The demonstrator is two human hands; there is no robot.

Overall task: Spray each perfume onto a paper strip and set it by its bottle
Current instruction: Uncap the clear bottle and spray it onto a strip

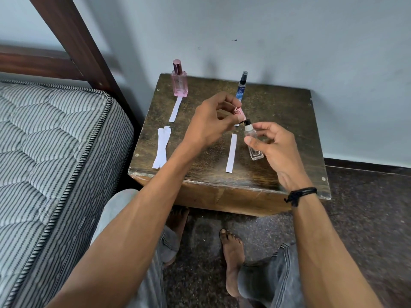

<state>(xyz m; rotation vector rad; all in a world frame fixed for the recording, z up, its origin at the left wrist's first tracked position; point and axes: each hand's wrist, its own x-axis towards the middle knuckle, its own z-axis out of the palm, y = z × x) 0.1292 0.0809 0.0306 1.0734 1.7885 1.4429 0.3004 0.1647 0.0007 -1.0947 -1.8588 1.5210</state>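
right hand [273, 147] holds clear bottle [256, 154], left hand [211, 123] cap [241, 114]; blue label [241, 92] blurred.

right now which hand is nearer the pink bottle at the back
Left. The left hand, pinching a small pink piece, is front-right of the pink bottle; the right hand, holding the clear bottle, is farther right.

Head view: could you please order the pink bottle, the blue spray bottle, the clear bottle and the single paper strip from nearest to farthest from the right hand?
1. Clear bottle, held in the right hand.
2. Single paper strip, just left of that bottle.
3. Blue spray bottle, at the back.
4. Pink bottle, back left corner.
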